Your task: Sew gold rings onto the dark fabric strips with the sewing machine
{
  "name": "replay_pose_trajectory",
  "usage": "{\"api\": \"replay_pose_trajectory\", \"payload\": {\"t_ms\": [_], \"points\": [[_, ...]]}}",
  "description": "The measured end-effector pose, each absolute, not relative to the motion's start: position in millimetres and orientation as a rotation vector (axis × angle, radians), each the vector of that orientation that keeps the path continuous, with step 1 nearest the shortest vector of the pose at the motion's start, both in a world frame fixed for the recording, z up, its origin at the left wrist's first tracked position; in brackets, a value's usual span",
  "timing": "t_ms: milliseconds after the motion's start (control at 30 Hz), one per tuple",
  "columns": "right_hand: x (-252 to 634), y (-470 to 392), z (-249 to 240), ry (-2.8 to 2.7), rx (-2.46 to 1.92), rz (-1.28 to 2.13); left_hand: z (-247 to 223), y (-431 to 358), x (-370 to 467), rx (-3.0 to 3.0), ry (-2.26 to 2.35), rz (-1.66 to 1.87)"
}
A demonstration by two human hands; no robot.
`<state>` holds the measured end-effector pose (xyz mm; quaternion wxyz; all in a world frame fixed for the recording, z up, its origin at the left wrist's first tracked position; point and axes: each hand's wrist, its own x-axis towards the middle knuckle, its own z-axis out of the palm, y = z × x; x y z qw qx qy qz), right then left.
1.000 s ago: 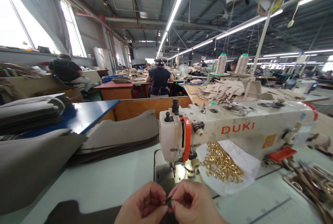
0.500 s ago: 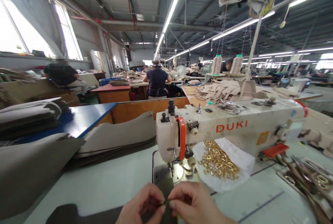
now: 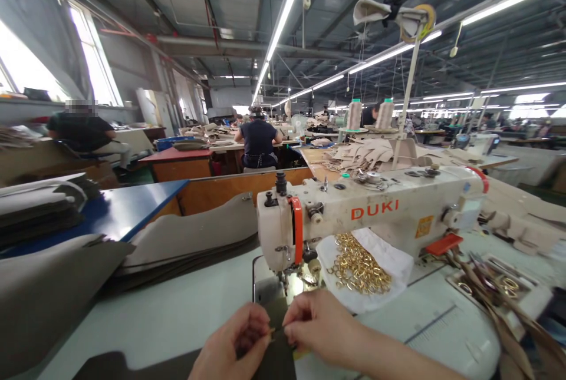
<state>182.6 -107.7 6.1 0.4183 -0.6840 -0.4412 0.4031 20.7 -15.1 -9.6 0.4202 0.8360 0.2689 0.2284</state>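
In front of the sewing machine [image 3: 371,206], my left hand [image 3: 241,342] pinches a tiny gold-coloured piece between thumb and fingertips. My right hand [image 3: 321,327] is closed just to the right of it, its fingertips on a thin dark strip or thread that meets the small piece. Under both hands lies a dark fabric panel [image 3: 154,366], which reaches up to the machine's needle area. Many gold rings [image 3: 360,265] lie on a white cloth [image 3: 395,257] behind my right hand.
Stacked grey fabric panels [image 3: 190,235] lie at the left, by a blue table [image 3: 145,203]. A tray [image 3: 526,286] with rings and straps is at the right. A thread stand [image 3: 409,97] rises behind the machine. A person [image 3: 259,138] sits ahead, another [image 3: 84,132] at the far left.
The view has shifted, so the machine and room appear further left. My right hand has turned, showing more forearm, and a small gold-coloured piece shows more clearly at my left fingertips.
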Motion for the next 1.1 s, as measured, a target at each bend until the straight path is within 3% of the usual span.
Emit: {"api": "replay_pose_trajectory", "payload": {"t_ms": [133, 333, 667, 800, 1100], "points": [[185.4, -87.5, 12.9, -1.075, -1.738, 1.166, -9.3, -10.8, 19.6, 2.299, 0.751, 0.631], [189.2, -76.8, 14.0, -1.081, -1.771, 1.277, -7.8, -18.5, 20.5, 2.739, 0.37, 0.957], [193.7, -69.4, 18.0, -1.233, -1.844, 1.251, -4.2, -20.7, 42.3, 2.965, 0.259, 0.996], [194.1, -73.5, 18.8, -1.347, -1.905, 1.084, -4.5, -17.9, 44.8, 2.964, 0.292, 0.93], [205.1, -120.2, 6.7, -1.934, -1.777, 0.298, -1.1, -16.4, 44.9, 2.875, 0.341, 0.902]]}}
